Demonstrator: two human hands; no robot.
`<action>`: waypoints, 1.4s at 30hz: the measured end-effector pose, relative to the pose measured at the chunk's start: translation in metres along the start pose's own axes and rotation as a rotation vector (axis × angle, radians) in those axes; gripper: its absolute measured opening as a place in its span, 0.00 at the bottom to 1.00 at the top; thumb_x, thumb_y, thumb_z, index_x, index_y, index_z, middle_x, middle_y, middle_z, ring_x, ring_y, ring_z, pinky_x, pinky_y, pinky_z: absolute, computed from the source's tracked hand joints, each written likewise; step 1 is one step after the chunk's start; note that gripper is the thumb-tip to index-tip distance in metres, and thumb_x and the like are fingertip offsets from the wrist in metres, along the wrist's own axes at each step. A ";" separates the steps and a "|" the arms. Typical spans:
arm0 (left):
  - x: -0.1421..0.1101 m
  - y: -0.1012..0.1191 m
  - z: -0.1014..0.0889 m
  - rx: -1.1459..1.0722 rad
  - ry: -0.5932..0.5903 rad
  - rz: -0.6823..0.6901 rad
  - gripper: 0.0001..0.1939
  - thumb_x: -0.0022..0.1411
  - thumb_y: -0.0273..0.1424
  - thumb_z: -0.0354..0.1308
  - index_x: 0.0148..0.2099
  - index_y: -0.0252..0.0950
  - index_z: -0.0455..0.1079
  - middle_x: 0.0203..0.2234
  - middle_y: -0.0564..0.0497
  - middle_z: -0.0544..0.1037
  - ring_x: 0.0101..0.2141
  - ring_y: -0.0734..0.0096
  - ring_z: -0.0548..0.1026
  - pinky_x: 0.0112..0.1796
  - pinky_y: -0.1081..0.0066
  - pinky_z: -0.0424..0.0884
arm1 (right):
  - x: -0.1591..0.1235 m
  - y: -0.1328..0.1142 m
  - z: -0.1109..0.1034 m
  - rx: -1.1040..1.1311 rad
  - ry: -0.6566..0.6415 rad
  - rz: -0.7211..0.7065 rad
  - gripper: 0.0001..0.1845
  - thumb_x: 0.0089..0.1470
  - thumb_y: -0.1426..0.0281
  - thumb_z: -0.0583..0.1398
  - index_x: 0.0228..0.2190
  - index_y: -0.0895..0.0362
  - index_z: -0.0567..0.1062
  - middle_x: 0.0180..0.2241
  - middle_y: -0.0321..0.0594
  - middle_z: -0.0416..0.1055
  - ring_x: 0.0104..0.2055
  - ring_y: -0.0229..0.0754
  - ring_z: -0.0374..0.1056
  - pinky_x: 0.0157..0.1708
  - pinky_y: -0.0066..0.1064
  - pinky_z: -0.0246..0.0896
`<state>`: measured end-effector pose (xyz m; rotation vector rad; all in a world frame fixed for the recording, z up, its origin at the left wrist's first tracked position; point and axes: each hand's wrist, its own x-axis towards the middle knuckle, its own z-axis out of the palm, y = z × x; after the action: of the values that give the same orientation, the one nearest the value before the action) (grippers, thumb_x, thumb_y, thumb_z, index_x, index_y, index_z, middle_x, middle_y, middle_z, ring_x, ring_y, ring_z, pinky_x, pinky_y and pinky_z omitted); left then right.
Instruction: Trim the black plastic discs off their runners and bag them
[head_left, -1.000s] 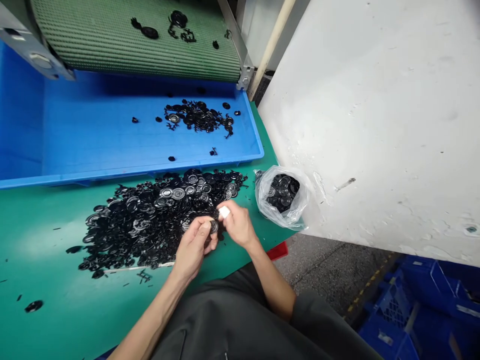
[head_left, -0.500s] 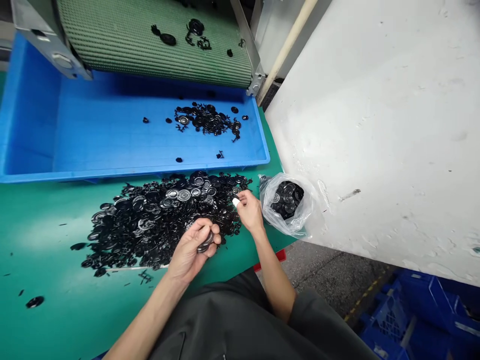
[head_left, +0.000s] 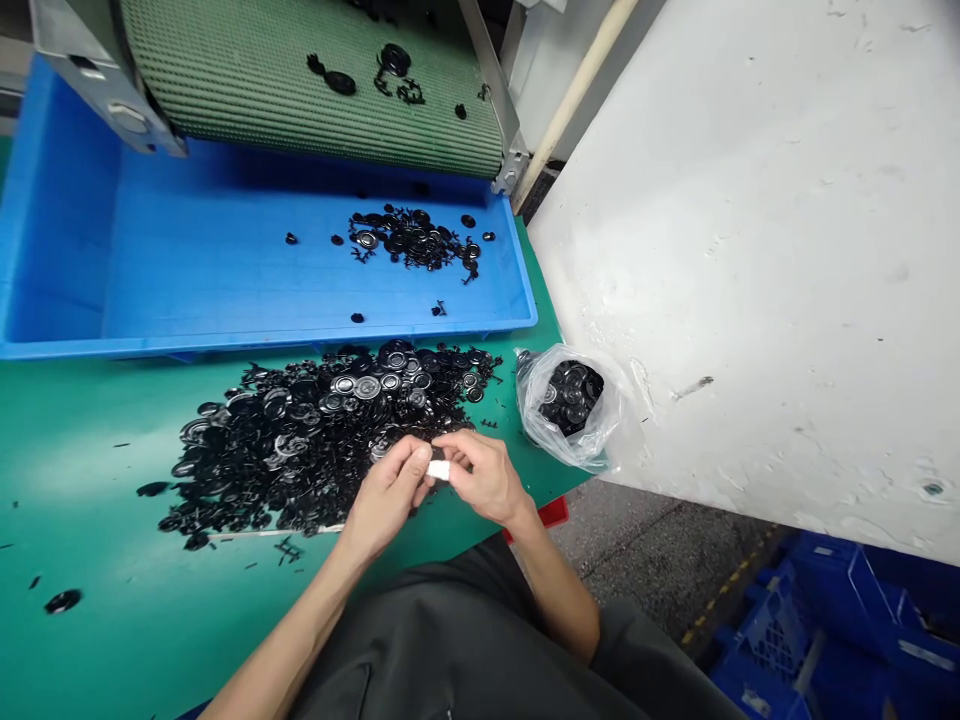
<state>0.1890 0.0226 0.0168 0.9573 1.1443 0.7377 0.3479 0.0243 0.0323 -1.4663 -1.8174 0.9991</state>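
Left hand (head_left: pixel 386 495) and right hand (head_left: pixel 484 478) met over the near edge of a heap of black plastic discs (head_left: pixel 315 440) on a green bench (head_left: pixel 90 500), fingers close together around a white-taped fingertip (head_left: pixel 439 470), any held piece hidden, clear plastic bag (head_left: pixel 570 405) of discs nearby

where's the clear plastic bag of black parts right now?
In the head view, the clear plastic bag lies on the green bench top, right of the pile of black discs and beyond the right hand, beside the white panel.
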 end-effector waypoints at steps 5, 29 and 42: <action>-0.001 0.000 -0.007 -0.006 -0.071 -0.037 0.21 0.66 0.48 0.52 0.28 0.38 0.62 0.17 0.59 0.63 0.19 0.76 0.59 0.20 0.77 0.57 | -0.001 0.004 0.002 -0.024 -0.015 -0.146 0.16 0.55 0.76 0.53 0.42 0.57 0.77 0.31 0.38 0.76 0.32 0.38 0.71 0.35 0.27 0.66; -0.003 0.009 0.009 -0.747 -0.116 -0.113 0.11 0.61 0.39 0.63 0.36 0.34 0.73 0.28 0.51 0.75 0.20 0.76 0.71 0.13 0.79 0.64 | 0.044 0.072 -0.002 -0.257 0.311 0.178 0.16 0.51 0.79 0.51 0.39 0.56 0.73 0.39 0.42 0.67 0.37 0.42 0.66 0.44 0.34 0.64; 0.008 0.009 0.012 -0.753 -0.026 -0.311 0.19 0.57 0.44 0.66 0.35 0.33 0.70 0.23 0.55 0.70 0.18 0.82 0.63 0.11 0.86 0.51 | 0.003 0.017 -0.014 -0.008 0.071 -0.205 0.15 0.56 0.79 0.50 0.33 0.54 0.74 0.43 0.42 0.75 0.46 0.41 0.71 0.47 0.35 0.68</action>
<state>0.2026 0.0303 0.0237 0.1514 0.8545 0.8062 0.3675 0.0319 0.0259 -1.2733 -1.8780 0.8293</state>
